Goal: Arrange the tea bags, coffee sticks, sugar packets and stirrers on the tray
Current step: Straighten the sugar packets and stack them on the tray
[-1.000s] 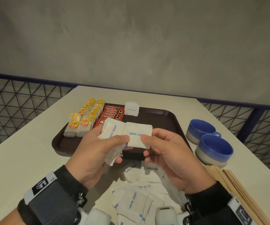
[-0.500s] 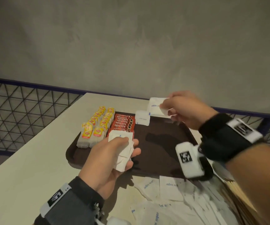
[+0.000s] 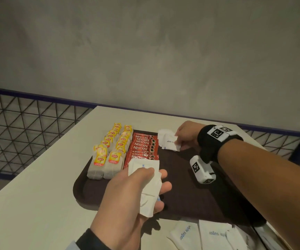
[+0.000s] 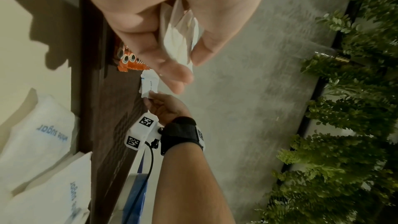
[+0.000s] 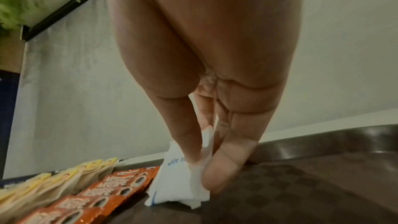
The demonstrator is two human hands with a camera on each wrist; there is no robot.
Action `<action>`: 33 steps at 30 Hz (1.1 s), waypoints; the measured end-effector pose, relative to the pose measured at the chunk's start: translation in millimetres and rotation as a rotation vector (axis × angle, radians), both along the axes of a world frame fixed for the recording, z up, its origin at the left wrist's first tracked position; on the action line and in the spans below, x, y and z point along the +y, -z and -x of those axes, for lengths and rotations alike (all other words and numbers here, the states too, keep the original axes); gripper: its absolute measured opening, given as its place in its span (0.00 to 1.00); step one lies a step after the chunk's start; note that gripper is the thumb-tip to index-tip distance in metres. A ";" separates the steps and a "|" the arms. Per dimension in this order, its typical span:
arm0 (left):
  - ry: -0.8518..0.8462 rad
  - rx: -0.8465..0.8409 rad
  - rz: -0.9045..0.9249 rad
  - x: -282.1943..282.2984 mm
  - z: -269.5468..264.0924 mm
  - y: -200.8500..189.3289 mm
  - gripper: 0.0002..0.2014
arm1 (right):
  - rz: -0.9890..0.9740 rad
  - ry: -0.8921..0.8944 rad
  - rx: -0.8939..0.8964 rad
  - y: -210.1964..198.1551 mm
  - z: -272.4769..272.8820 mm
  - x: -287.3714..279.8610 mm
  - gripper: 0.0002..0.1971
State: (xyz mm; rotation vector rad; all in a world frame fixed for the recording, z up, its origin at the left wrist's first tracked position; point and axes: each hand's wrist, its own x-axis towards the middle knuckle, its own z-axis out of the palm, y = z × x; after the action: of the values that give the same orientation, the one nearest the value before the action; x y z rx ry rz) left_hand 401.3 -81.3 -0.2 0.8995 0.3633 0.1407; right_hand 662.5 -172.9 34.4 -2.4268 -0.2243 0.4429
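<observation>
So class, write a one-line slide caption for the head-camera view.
Right hand sets a sugar packet on the tray beside coffee sticks; left hand holds more packets.

grey concrete wall (image 3: 145,51), pale table (image 3: 28,204), black wire-mesh railing (image 3: 28,123) (blue-topped), green foliage (image 4: 355,125)
</observation>
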 end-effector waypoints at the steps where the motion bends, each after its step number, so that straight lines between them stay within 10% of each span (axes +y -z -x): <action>1: 0.000 -0.001 -0.004 0.0 -0.2 -0.2 0.11 | 0.017 0.008 0.000 1.6 -1.5 2.2 0.11; 16: -0.065 0.008 -0.042 5.8 3.8 -2.1 0.07 | 0.253 -0.079 -0.072 6.3 3.5 15.5 0.20; 24: 0.242 0.142 0.073 22.9 -23.1 -15.1 0.10 | 0.245 -0.079 -0.123 7.0 2.2 19.3 0.26; 33: -0.041 0.080 -0.029 10.7 -9.0 2.7 0.13 | 0.196 -0.053 -0.116 5.7 5.2 25.4 0.36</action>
State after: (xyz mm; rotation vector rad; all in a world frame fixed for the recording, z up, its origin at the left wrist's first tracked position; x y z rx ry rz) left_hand 410.3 -70.7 -2.9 0.9284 0.4550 0.1484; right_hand 657.3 -147.5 28.6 -2.6476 -0.3086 0.3623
